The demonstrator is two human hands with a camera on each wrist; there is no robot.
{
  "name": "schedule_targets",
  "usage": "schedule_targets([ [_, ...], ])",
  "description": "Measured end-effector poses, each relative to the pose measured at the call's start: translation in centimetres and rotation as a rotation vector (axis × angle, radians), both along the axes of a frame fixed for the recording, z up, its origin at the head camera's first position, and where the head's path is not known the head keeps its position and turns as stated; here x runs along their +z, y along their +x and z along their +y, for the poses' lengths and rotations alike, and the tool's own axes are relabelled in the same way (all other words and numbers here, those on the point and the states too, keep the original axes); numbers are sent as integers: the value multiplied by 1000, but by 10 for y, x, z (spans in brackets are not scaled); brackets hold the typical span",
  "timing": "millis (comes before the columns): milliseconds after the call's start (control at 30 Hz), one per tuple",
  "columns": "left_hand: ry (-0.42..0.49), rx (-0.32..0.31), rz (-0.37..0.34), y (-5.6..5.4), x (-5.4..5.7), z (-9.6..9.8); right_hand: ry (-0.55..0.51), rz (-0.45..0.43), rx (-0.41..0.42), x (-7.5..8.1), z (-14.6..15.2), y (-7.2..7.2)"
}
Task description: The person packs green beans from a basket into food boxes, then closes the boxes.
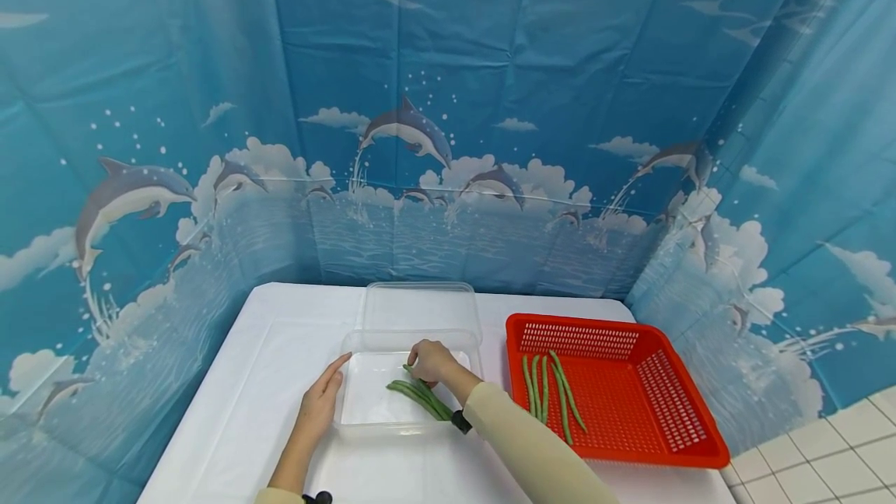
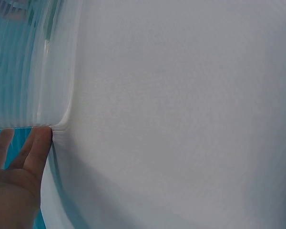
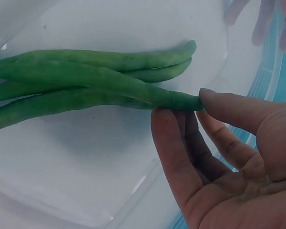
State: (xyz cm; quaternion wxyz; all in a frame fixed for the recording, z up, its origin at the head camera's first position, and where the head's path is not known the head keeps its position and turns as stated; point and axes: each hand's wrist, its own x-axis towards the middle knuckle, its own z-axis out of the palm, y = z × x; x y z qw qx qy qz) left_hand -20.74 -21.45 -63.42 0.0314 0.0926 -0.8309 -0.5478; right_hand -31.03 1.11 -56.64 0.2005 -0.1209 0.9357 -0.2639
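Note:
A clear plastic container [image 1: 341, 399] stands on the white-covered table, with several green beans [image 1: 416, 397] lying together in its right part. My right hand [image 1: 432, 362] reaches over the container. In the right wrist view, its thumb and fingers pinch the tip of one green bean [image 3: 109, 78], which overlaps the others in the bunch. My left hand [image 1: 318, 407] is at the container's left side. Seen from the left wrist, its straight fingers [image 2: 38, 150] touch the container's outer wall [image 2: 57, 95].
Behind the container lies a clear lid [image 1: 420, 308]. A red plastic basket [image 1: 619, 403] stands at the right of the table [image 1: 245, 387], with several green beans [image 1: 544, 387] along its left side. A blue dolphin-print curtain [image 1: 462, 239] encloses the back and sides.

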Motion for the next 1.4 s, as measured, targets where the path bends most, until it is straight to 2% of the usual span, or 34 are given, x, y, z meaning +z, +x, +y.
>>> schedule_targets([
  [333,-3,1,5,0,0,1,-35,-24,-11,-8,4,1],
  [500,3,-10,1,-1,0,1,-86,-33,-31,1,14,1],
  [633,-7,-11,-3,0,1,1,-237,-71,-84,14,29,0],
  [800,-3,-6,-11,0,2,0,-473,-139,-180,33,54,2],
  [933,-2,-17,-12,1,2,0,-551,-154,-251,47,78,8],
  [1033,-10,-24,-18,2,1,-1,-596,-148,-303,55,98,11],
  [1167,-22,-28,-23,3,1,-2,-632,-118,-373,57,128,14],
  [1400,-11,-28,-34,2,2,-1,-588,-64,-490,59,187,17],
])
